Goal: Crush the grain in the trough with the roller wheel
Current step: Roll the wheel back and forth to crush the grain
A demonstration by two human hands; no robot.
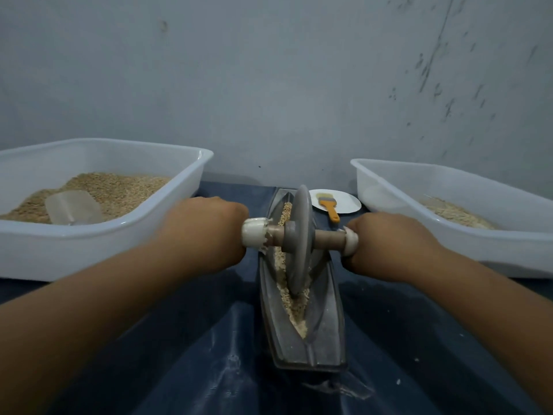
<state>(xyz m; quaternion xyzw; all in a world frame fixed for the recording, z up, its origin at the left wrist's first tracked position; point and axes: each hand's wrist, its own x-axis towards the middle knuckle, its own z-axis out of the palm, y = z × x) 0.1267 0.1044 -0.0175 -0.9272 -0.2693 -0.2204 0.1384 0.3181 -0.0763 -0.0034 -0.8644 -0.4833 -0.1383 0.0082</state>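
Observation:
A grey boat-shaped trough point(324, 333) lies lengthwise on the blue cloth in front of me. Tan grain point(294, 308) fills its narrow groove, some of it broken near the front end. A grey roller wheel point(298, 235) stands upright in the groove about mid-trough, on a wooden axle with white-wrapped ends. My left hand point(203, 232) grips the left end of the axle. My right hand point(389, 244) grips the right end. Both fists hide most of the handles.
A white tub point(98, 235) of whole grain with a clear scoop point(73, 206) stands at the left. A second white tub point(466, 241) with some grain sits at the right. Behind the trough, a white plate point(344, 202) holds an orange-handled brush point(329, 206). A wall rises close behind.

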